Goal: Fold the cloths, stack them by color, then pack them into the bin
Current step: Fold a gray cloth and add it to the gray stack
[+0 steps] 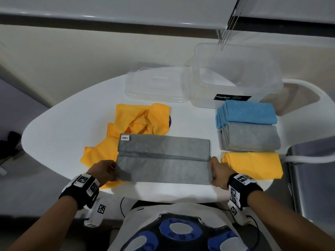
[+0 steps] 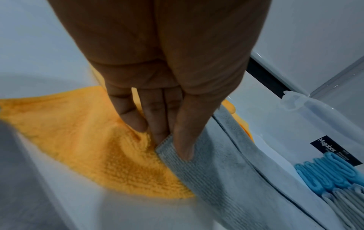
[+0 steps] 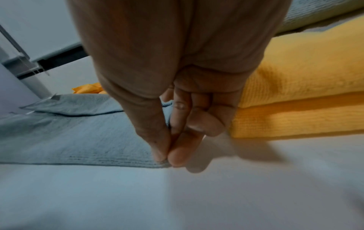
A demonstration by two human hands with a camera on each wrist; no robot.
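A grey cloth lies half folded on the white table, its near edge turned up over the rest. My left hand pinches the near-left corner of the grey cloth between thumb and fingers. My right hand pinches the near-right corner of the grey cloth the same way. Loose orange cloths lie crumpled behind and under its left side. On the right stand folded stacks: blue, grey and orange. The clear bin stands behind them.
The bin's clear lid lies to the left of the bin. A bead cord hangs above the bin. A metal surface sits off the table's right edge. The folded orange stack is close beside my right hand.
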